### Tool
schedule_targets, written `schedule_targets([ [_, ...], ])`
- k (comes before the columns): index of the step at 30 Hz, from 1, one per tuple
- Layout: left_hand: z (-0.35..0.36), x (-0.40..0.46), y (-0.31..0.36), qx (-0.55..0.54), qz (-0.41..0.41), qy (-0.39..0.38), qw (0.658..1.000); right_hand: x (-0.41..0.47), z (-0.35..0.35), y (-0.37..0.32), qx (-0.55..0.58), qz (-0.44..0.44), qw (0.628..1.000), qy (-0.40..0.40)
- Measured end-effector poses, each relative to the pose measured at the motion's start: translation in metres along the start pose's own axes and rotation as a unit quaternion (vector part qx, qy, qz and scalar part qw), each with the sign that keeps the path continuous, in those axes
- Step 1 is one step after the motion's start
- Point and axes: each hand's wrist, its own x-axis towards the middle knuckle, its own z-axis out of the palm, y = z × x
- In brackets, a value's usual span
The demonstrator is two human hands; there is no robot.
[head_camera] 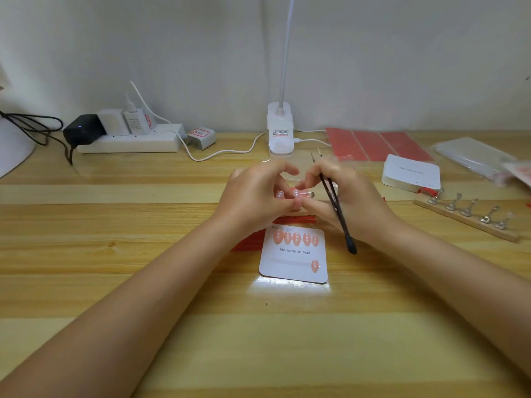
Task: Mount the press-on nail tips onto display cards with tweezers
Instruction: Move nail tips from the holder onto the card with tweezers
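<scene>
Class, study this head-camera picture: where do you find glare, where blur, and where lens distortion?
Head view: glare, a bright white patch on the wooden table just below the white "Handmade Nail" display card; blur, the pink packet at the far right edge is smeared; distortion, the wide angle bows the table's back edge and stretches the forearms toward the lower corners.

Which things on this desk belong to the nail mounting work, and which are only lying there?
In use:
- white "Handmade Nail" display card with six pink nail tips
- black tweezers in right hand
- pink nail tip pinched between left hand and right

Lying about:
- white power strip
- white desk lamp
- wooden strip of metal nail stands
</scene>
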Motion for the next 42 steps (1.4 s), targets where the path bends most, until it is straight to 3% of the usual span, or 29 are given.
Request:
schedule_targets([
  [8, 0.002, 0.001, -0.002, -0.006, -0.017, -0.008, 1.000, -0.008, 0.010, -0.001, 0.107, -0.010, 0.983, 0.147],
  [10, 0.002, 0.001, -0.002, -0.009, -0.017, -0.011, 1.000, -0.012, 0.007, 0.000, 0.131, -0.021, 0.981, 0.138],
  [16, 0.000, 0.002, -0.003, -0.017, -0.014, -0.023, 1.000, -0.013, 0.001, 0.009, -0.010, -0.182, 0.970, 0.159],
  [22, 0.000, 0.001, -0.003, -0.016, -0.012, -0.022, 1.000, -0.014, -0.001, 0.021, -0.076, -0.261, 0.953, 0.133],
  [42, 0.000, 0.002, -0.003, -0.011, -0.006, -0.027, 1.000, -0.012, -0.004, 0.023, -0.119, -0.274, 0.950, 0.089],
])
